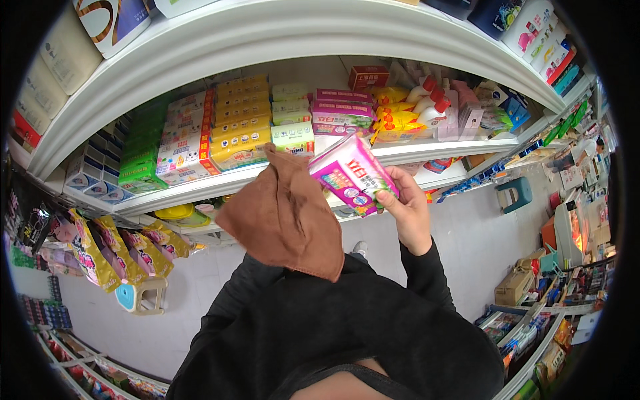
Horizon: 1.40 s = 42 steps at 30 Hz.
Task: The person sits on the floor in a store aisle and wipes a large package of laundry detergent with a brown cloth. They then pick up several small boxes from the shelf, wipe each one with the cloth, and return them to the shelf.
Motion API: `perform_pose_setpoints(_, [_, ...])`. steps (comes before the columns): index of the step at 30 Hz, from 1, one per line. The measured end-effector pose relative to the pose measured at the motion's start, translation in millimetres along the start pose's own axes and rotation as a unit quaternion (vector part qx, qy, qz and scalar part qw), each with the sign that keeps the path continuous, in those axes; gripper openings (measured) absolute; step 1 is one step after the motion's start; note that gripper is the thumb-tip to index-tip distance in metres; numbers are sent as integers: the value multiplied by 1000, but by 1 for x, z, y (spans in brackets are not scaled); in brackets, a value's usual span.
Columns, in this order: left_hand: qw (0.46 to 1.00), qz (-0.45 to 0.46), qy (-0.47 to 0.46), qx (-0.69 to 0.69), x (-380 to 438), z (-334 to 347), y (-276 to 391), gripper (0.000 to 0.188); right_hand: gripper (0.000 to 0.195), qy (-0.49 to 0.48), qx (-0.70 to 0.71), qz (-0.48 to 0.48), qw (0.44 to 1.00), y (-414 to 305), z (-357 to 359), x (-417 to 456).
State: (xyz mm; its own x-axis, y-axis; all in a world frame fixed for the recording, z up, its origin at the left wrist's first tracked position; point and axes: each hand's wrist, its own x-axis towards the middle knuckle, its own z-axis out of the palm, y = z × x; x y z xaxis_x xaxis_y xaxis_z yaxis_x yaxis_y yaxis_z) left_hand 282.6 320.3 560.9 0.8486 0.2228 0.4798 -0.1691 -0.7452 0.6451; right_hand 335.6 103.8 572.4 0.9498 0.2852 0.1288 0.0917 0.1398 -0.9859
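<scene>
My right hand (409, 212) grips a purple and white soap pack (356, 172) by its lower right edge, thumb on the printed face. The pack is tilted in front of the shelf edge. A brown cloth (292, 220) covers my left hand and is held up by it; the fingers are hidden beneath. The cloth's upper edge meets or overlaps the pack's left side; contact cannot be made out. Behind the pack, similar purple packs (342, 112) lie stacked on the white shelf (245, 172), beside green and white soap packs (291, 137).
Yellow packs (240, 132), patterned boxes (182, 135) and green boxes (142, 150) fill the shelf leftward. Red-capped white bottles (431, 107) stand rightward. An upper shelf (320, 30) juts overhead. Gold bags (125, 247) hang at lower left, above a stool (142, 296). A teal stool (515, 195) stands right.
</scene>
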Motion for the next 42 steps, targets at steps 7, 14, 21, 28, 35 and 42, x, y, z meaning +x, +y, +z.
perform_pose_setpoints(7, [966, 156, -28, 204, 7, -18, 17, 30, 41, 13, -12, 23, 1000, 3, -3, -8])
perform_pose_setpoints(14, [1000, -26, -5, 7, -13, 1, -3, 32, 41, -55, -39, 119, 991, 18, 21, -16])
perform_pose_setpoints(21, [793, -189, 170, -554, -42, 42, -2, 69, 48, -132, -316, -148, 928, 36, 69, -23])
perform_pose_setpoints(28, [750, -303, 117, -577, -37, 30, -24, 58, 56, -101, -410, -99, 901, 39, 82, -37])
perform_pose_setpoints(35, [634, -378, 17, -675, -45, 24, -50, 67, 58, -119, -249, -36, 961, 44, 83, -47])
perform_pose_setpoints(42, [803, -263, 87, -528, -39, 15, -21, 62, 59, -139, -193, 81, 968, 40, 78, -45])
